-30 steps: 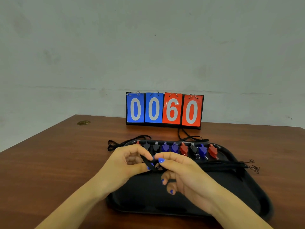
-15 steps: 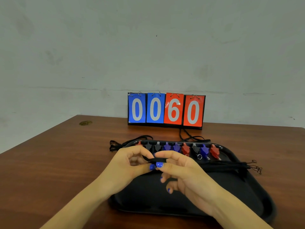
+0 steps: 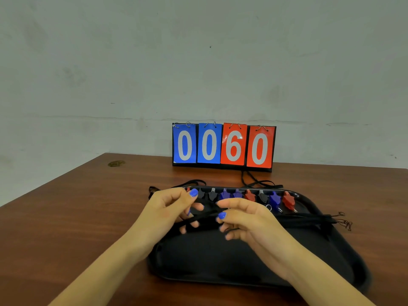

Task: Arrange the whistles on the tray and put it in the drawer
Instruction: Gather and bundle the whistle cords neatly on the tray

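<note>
Both hands hover close together over the black tray point(image 3: 344, 257): the left hand point(image 3: 163, 213) and right hand point(image 3: 245, 219) each pinch a black lanyard cord point(image 3: 205, 217) stretched between their fingertips, probably folding it so it lies neatly on the tray. Beyond the hands, along the tray's far edge, a row of whistles point(image 3: 249, 195) in black, blue and red sits side by side, their cords bundled across the tray's right side. Behind the tray stands a scoreboard point(image 3: 223, 144) reading 0060

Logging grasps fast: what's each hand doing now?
Left hand: holds the black lanyard.
Right hand: pinches the same lanyard.
</note>
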Tool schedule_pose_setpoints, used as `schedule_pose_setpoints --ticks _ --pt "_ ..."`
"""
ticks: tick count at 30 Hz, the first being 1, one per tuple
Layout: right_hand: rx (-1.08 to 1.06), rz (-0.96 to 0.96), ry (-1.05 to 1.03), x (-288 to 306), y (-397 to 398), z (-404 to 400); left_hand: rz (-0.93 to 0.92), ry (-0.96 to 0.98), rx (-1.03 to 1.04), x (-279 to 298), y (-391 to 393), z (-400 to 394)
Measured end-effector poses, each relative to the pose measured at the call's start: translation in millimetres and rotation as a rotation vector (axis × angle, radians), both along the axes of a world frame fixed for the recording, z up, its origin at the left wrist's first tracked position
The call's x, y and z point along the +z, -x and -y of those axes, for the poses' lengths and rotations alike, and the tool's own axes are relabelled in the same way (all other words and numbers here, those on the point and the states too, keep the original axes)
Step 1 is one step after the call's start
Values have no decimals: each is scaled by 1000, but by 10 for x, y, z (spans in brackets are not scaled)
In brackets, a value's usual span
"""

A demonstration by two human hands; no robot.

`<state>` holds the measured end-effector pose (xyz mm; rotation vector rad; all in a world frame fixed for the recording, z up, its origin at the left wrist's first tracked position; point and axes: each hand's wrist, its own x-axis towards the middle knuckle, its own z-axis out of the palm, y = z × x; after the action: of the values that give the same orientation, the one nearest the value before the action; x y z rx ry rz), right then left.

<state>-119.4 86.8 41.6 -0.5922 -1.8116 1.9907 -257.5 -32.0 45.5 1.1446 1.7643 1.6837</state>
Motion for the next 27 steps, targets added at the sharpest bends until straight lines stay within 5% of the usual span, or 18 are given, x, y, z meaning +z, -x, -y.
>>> schedule_pose_setpoints --ticks 9,22,27 --pt "-22 -86 -49 52 -40 -41 178 -37 -56 52 54 56" --pt "-200 -217 -79 291 -193 -250 -245 43 54 209 375 235" --pt "-282 -273 -17 359 -271 -373 -184 57 164 192 502 275"
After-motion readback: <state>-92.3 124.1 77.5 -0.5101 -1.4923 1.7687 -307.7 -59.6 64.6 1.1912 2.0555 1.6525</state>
